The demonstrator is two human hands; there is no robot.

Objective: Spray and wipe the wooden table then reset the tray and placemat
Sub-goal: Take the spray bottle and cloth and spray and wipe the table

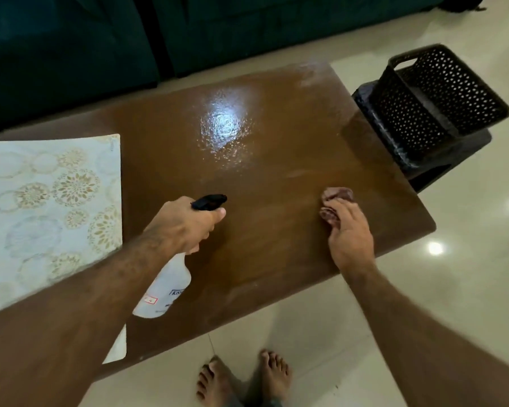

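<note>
My left hand point(185, 223) grips the neck of a white spray bottle point(166, 286) with a black nozzle, held over the middle of the wooden table point(276, 160), nozzle pointing toward the far side. My right hand point(348, 230) presses a crumpled maroon cloth point(335, 198) onto the table near its right end, fingers curled over it. A pale blue placemat point(47, 201) with gold floral circles lies on the table's left part. A wet glossy patch shines on the table's far middle. No tray shows in view.
A black perforated basket point(441, 98) stands on a black stool point(429, 160) just past the table's right end. A dark green sofa point(218, 30) runs along the far side. My bare feet point(244, 380) stand on the cream tiled floor at the near edge.
</note>
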